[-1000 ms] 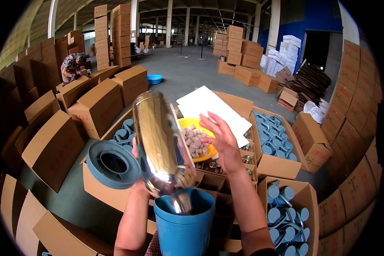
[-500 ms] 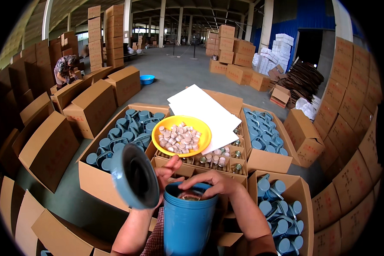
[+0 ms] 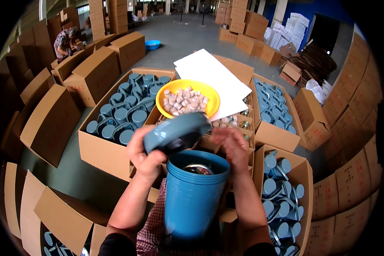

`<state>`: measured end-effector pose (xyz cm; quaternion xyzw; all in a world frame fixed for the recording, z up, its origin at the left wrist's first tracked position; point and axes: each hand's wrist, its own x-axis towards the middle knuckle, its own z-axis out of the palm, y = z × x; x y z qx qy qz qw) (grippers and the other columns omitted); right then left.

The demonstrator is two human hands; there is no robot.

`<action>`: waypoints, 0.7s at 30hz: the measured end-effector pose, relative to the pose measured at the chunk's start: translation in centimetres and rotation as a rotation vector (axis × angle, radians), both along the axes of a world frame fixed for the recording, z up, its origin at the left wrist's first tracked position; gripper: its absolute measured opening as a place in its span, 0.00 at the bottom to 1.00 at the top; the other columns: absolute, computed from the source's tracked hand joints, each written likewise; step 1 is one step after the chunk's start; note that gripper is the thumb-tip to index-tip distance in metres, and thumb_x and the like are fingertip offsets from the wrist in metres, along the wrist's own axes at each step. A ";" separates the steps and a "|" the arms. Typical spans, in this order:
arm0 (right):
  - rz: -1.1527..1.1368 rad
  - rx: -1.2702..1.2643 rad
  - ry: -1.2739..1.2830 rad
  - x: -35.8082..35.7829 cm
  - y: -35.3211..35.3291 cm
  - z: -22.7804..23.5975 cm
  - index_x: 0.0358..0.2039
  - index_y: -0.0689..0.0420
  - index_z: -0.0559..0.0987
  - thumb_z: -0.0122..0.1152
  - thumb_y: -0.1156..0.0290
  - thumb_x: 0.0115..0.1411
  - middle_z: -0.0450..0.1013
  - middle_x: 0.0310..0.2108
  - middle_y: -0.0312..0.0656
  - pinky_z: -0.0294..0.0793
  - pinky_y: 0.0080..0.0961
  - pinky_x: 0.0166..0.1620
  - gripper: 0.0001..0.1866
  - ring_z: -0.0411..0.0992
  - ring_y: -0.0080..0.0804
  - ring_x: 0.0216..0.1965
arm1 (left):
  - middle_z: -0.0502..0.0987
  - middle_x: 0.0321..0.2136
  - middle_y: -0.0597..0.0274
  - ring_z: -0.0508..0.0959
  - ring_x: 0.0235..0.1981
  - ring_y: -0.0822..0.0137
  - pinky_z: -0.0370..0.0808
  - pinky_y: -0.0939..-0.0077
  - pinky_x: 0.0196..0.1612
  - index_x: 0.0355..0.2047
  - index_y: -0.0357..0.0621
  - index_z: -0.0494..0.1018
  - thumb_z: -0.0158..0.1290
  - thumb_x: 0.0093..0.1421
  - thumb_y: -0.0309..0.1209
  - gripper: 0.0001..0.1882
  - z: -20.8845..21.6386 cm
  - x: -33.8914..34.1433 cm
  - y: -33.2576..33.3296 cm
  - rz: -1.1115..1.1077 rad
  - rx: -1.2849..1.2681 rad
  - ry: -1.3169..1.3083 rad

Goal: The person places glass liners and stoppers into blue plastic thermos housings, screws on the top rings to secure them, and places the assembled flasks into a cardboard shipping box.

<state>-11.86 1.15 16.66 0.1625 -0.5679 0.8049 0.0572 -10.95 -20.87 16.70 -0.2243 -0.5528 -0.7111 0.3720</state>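
Note:
My left hand [image 3: 141, 158] grips a grey-blue round flask top [image 3: 175, 131], tilted above a blue cylindrical flask body [image 3: 195, 205]. That top is dark on its underside and a little smeared by motion. Upright in front of me, the body has a ridged open rim. Inside it shows a shiny round piece [image 3: 199, 169], only partly visible. My right hand [image 3: 234, 147] holds nothing and hovers just beyond the rim's right side, its slightly blurred fingers apart.
Beyond the flask, a yellow bowl [image 3: 216, 102] of pinkish stoppers and white boards [image 3: 217, 81] rest over a divided carton. Cartons of blue-grey lidded parts stand left [image 3: 102, 149], far right [image 3: 271, 133] and near right [image 3: 305, 205]. A person [image 3: 64, 42] bends over boxes at far left.
The flask top has swung right, from beside the body to above it, in my left hand. My right hand has come out of the body's mouth. The view has tipped downward.

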 end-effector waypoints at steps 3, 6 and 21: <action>0.033 -0.263 0.067 -0.2 -1.3 -1.7 0.43 0.63 0.69 0.50 0.50 0.59 0.68 0.49 0.55 0.63 0.34 0.54 0.25 0.67 0.39 0.51 | 0.75 0.25 0.52 0.75 0.25 0.64 0.71 0.76 0.29 0.31 0.30 0.76 0.58 0.50 0.48 0.27 2.0 -0.2 0.1 -0.357 -0.430 0.121; 0.264 -0.372 0.182 0.1 -1.8 -2.9 0.31 0.59 0.69 0.53 0.47 0.57 0.70 0.38 0.52 0.65 0.39 0.52 0.24 0.69 0.45 0.46 | 0.74 0.22 0.54 0.75 0.23 0.64 0.70 0.77 0.26 0.29 0.31 0.78 0.57 0.49 0.39 0.19 2.7 -0.1 0.7 -0.494 -0.465 0.082; -0.399 0.412 0.506 5.6 -1.4 0.4 0.26 0.61 0.68 0.41 0.29 0.52 0.66 0.26 0.43 0.68 0.38 0.43 0.39 0.68 0.39 0.30 | 0.73 0.25 0.55 0.77 0.28 0.54 0.75 0.67 0.30 0.28 0.35 0.73 0.66 0.26 0.56 0.37 7.0 4.4 0.7 -0.113 -1.196 0.081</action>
